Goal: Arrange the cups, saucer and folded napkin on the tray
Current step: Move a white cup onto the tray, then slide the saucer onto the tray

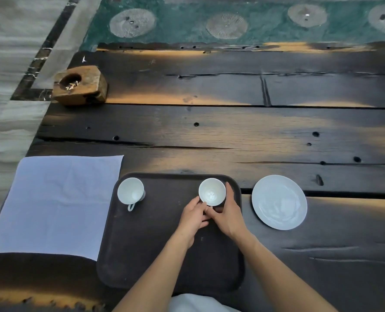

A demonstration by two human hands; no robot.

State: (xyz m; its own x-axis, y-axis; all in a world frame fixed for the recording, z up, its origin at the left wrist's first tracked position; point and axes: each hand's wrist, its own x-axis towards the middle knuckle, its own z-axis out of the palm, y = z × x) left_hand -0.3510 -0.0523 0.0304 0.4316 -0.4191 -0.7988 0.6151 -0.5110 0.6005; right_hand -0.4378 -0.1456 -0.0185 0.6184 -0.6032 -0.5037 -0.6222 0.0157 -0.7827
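Observation:
A dark rectangular tray lies on the wooden table in front of me. One white cup stands upright at its far left corner, handle toward me. A second white cup stands at the far right of the tray. My left hand touches its near side and my right hand wraps around its right side; both hold it. A white saucer rests on the table right of the tray. The napkin, pale and spread flat, lies on the table left of the tray.
A wooden block ashtray sits at the table's far left corner. The dark plank table stretches away beyond the tray. A green patterned rug and pale floor lie past the table's edges.

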